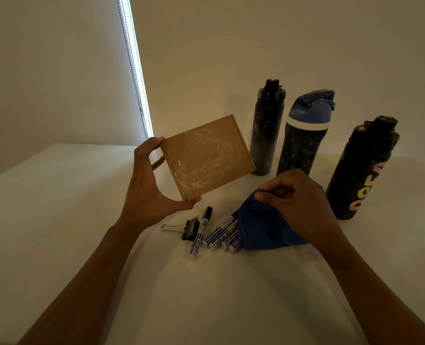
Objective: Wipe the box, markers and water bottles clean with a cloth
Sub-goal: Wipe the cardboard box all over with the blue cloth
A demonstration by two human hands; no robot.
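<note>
My left hand (148, 185) holds a flat brown cardboard box (207, 156) above the table, thumb under one corner and fingers over the top edge; its face is dusted white. My right hand (298, 195) pinches a blue cloth (261, 227) that drapes over several markers (221, 236) lying on the table. One marker (200, 232) lies apart to the left. Three water bottles stand behind: a black one (267, 128), a blue-lidded one (303, 135), and a black one with coloured letters (363, 168), all smudged white.
A black binder clip (184, 228) lies left of the markers. The white table (57, 207) runs to a wall behind the bottles. A blind with a bright strip of window (134, 66) hangs at the back left.
</note>
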